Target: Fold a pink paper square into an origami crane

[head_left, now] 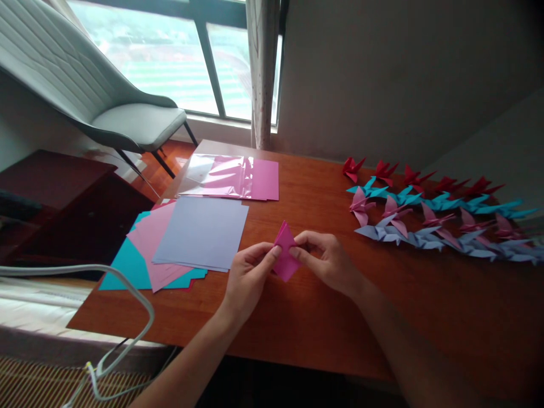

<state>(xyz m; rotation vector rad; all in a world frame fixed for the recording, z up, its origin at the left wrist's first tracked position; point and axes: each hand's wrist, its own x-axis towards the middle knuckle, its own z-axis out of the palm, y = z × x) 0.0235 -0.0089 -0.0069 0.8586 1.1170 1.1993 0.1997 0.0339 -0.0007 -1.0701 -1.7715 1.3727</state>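
A small folded piece of magenta paper (pixel 285 253) is held just above the wooden table (pixel 323 317), near its middle. My left hand (pixel 249 276) pinches its left edge with thumb and fingers closed. My right hand (pixel 325 255) pinches its right edge the same way. The paper forms a diamond-like folded shape, and its lower tip points toward me.
A stack of flat paper sheets (pixel 199 232), lavender on top of pink and teal, lies left of my hands. A clear-wrapped pack of pink paper (pixel 233 177) lies behind it. Several folded paper cranes (pixel 433 212) in red, teal, pink and lavender fill rows at right. A grey chair (pixel 127 116) stands by the window.
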